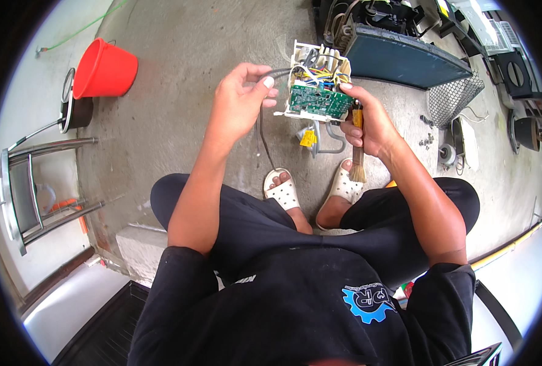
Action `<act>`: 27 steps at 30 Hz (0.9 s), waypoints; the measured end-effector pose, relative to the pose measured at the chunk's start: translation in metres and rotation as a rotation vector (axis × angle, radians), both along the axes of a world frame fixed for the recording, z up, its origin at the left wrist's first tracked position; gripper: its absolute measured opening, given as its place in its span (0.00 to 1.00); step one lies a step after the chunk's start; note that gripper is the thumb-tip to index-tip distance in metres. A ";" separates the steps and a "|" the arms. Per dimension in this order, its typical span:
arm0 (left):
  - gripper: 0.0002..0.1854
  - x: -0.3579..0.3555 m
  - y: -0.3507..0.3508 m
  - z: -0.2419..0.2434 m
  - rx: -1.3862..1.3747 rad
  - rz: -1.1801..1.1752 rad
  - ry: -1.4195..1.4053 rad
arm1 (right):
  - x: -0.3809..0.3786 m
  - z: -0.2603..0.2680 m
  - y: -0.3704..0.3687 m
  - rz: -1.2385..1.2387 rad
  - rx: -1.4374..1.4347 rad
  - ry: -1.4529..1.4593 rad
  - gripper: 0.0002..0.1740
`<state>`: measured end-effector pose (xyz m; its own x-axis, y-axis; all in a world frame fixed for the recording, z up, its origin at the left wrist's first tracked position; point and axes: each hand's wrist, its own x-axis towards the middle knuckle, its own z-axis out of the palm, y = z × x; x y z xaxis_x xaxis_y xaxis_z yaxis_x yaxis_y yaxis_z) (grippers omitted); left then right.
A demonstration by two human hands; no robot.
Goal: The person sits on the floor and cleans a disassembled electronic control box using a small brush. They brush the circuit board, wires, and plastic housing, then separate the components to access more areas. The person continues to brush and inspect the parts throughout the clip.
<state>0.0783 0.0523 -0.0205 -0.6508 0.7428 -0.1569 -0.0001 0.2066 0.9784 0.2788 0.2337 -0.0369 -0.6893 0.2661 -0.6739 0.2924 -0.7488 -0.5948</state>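
My right hand [369, 123] grips the right edge of a white plastic control box [293, 110] with the thumb on top. The same hand holds a paintbrush [357, 158], its bristles pointing down towards my foot. A green circuit board [320, 101] sits along the near side of the box, with yellow, blue and white wires [319, 74] bundled behind it. My left hand [243, 103] pinches dark cables [277, 72] that run from the box. One dark cord [264, 137] hangs down towards my left sandal. Below the box hangs a grey cable [332, 146] with a yellow tag [308, 138].
A finned heat-exchanger coil [408, 59] stands on the concrete floor at the far right, beside a mesh panel [454, 98]. A small motor [447, 154] and loose screws [428, 140] lie nearer. At left are a red bucket [104, 68] and a metal-framed stool [33, 183].
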 end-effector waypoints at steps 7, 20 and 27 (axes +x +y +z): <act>0.15 0.003 -0.003 0.002 -0.152 -0.170 -0.086 | -0.001 0.003 0.001 -0.048 -0.034 0.035 0.21; 0.15 0.037 0.008 -0.012 0.009 0.009 0.544 | -0.001 0.005 0.000 -0.047 0.001 0.043 0.22; 0.14 0.036 0.006 -0.017 -0.043 0.013 0.514 | -0.003 0.004 -0.006 -0.069 0.047 0.021 0.23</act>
<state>0.1143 0.0586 -0.0373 -0.6613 0.7338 0.1558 0.4757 0.2496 0.8434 0.2757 0.2279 -0.0324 -0.6823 0.3445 -0.6447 0.2278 -0.7378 -0.6354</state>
